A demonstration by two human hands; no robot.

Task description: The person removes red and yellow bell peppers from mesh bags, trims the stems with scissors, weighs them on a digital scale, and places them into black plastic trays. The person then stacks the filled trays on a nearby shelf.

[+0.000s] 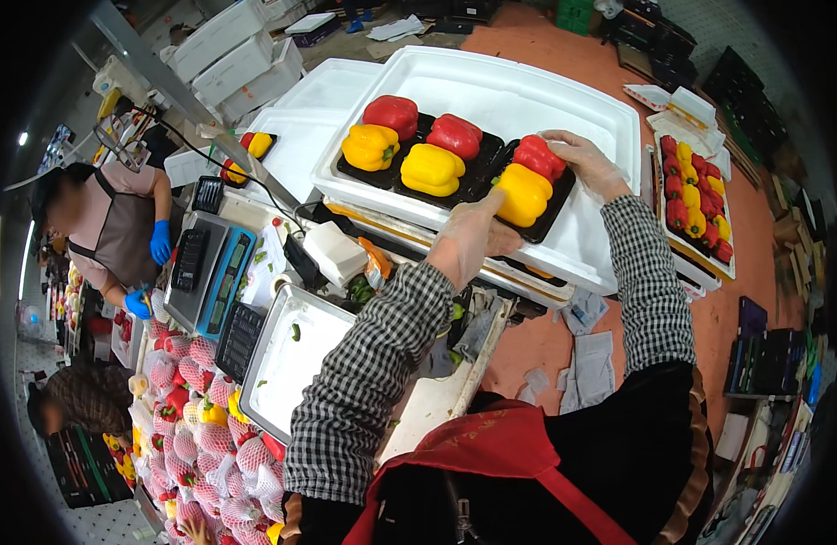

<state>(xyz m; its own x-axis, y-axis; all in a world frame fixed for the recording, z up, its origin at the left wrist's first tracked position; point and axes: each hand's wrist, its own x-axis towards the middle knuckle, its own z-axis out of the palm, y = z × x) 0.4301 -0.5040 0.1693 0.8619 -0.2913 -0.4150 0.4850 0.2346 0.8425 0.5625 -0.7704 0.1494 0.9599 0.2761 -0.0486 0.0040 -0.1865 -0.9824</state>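
Note:
A black plastic tray (560, 204) holding a red bell pepper (540, 158) and a yellow bell pepper (524, 195) is between my hands, in a white foam box (561, 88). My left hand (467, 235), in a clear glove, holds the tray's near left side, thumb by the yellow pepper. My right hand (586, 160), also gloved, grips its far right side beside the red pepper. To the left, in the same box, more black trays (485, 153) carry two red peppers (454, 136) and two yellow peppers (433, 169).
A scale (210, 272) with a black tray and a metal pan (282, 381) are on the left. Below lie net-wrapped peppers (210, 439). A co-worker in blue gloves (161, 242) stands beyond the scale. At right is a box of peppers (694, 197). A metal post (187, 102) rises behind.

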